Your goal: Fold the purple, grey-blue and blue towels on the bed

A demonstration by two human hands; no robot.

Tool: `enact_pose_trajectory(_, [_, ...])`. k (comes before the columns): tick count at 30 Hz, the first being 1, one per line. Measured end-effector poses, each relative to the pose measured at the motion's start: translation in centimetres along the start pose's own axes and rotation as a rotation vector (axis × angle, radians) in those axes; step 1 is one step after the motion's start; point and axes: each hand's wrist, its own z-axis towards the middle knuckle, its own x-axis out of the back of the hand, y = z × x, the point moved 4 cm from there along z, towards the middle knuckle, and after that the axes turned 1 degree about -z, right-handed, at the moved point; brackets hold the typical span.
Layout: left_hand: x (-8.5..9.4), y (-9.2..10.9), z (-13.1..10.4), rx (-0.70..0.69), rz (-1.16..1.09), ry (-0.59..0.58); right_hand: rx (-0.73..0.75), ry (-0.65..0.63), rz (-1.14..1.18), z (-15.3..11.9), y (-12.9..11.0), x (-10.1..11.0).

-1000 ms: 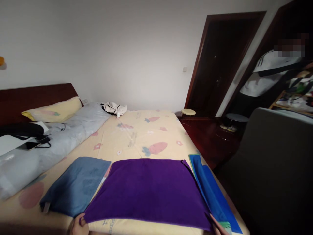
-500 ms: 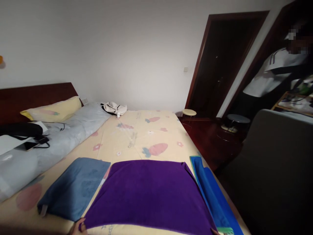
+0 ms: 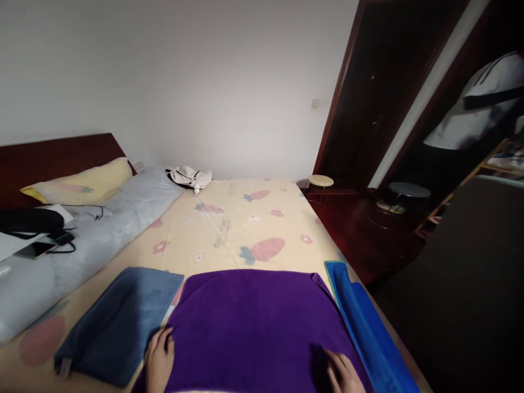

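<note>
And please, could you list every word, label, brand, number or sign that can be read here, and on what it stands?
None can be read.
Bed sheet: faint marks, perhaps lettering, too small and blurred.
Blue-grey cloth: pale tag at its near corner, too small to read.
Purple cloth: no text seen.

Three cloths side by side on the bed [image 3: 282, 229]

The middle cloth [image 3: 254, 327] lies nearest the person, between the left cloth [image 3: 123, 322] and the right cloth [image 3: 368, 327], which runs along the bed's right edge. The left hand [image 3: 159, 357] is at the middle cloth's left edge; the right hand [image 3: 344, 374] is over its right part. Farther left, a quilt [image 3: 102, 229] stretches before the headboard [image 3: 57, 158], with a phone [image 3: 36, 250] on it and a pillow [image 3: 82, 184] behind. A bag [image 3: 190, 177] sits at the quilt's far end, near the wall [image 3: 225, 93]. Beyond the bed's far right corner stands a stool [image 3: 320, 180].
</note>
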Motion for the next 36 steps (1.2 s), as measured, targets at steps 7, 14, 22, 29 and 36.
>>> enact_pose_trajectory(7, [-4.7,8.0,12.3,-0.016,0.031,-0.213,-0.013,-0.003,0.028,13.3,-4.3,-6.1])
enact_pose_trajectory(14, [-7.3,7.5,16.0,0.089,0.103,-0.299,-0.156,0.087,-0.100,21.7,0.8,-5.2])
enact_pose_trajectory(22, [-6.8,7.2,17.2,0.035,0.123,-0.294,-0.160,0.007,-0.291,22.4,3.0,-5.0])
enact_pose_trajectory(29, [-6.7,8.2,16.9,0.126,0.186,-0.242,-0.122,-0.071,-0.438,22.3,2.2,-5.0])
enact_pose_trajectory(36, [-8.3,11.6,13.3,-0.087,0.243,-0.220,-0.088,-0.109,-0.551,20.5,-0.2,-6.2])
